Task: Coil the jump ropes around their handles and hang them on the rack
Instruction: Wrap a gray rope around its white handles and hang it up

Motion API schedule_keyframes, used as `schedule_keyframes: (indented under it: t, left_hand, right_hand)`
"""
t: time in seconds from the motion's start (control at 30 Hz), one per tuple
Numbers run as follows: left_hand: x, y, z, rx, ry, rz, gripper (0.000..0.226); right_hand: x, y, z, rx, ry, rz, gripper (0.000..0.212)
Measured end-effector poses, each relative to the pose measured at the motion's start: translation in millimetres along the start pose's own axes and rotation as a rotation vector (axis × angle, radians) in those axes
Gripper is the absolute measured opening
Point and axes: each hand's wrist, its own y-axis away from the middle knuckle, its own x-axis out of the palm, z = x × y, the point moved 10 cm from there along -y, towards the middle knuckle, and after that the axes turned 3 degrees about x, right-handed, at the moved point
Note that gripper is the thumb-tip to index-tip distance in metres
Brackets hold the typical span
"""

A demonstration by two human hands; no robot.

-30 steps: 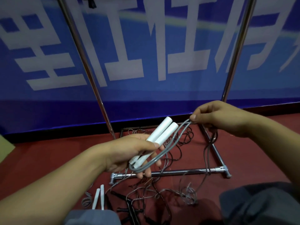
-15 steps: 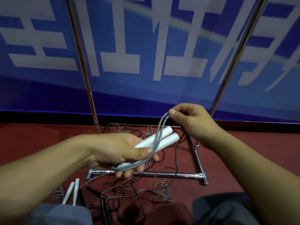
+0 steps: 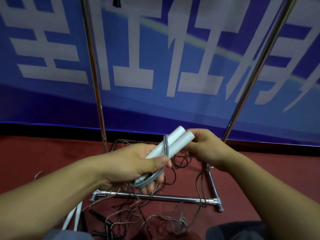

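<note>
My left hand grips two white jump rope handles held side by side, tips pointing up and right. A grey rope crosses over the handles and loops out below my left fingers. My right hand sits just behind the handle tips with curled fingers; the rope runs behind the handles toward it, but its grip on the rope is hidden. The chrome rack stands in front of me, its base frame on the red floor.
Several tangled ropes with black handles lie on the red floor across the rack's base. Another pair of white handles lies at lower left. A blue banner hangs behind the rack's two uprights. My knees show at the bottom.
My right hand has carried the grey rope over the handles and down behind their tips, laying a turn across them. The left hand has kept its grip and risen slightly.
</note>
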Motion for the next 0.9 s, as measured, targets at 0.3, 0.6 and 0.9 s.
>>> schedule_keyframes:
  t: [0.3, 0.6, 0.9]
  left_hand:
    - [-43.5, -0.6, -6.2, 0.086, 0.086, -0.338, 0.032]
    - [-72.9, 0.2, 4.4, 0.105, 0.21, -0.526, 0.029]
    - [-90.1, 2.6, 11.9, 0.079, 0.13, -0.635, 0.025]
  right_hand:
    - [20.0, 2.8, 2.7, -0.008, -0.162, 0.132, 0.029]
    - [16.5, 3.7, -3.6, 0.087, -0.148, 0.148, 0.015]
    - [0.4, 7.9, -6.8, 0.109, 0.072, 0.061, 0.028]
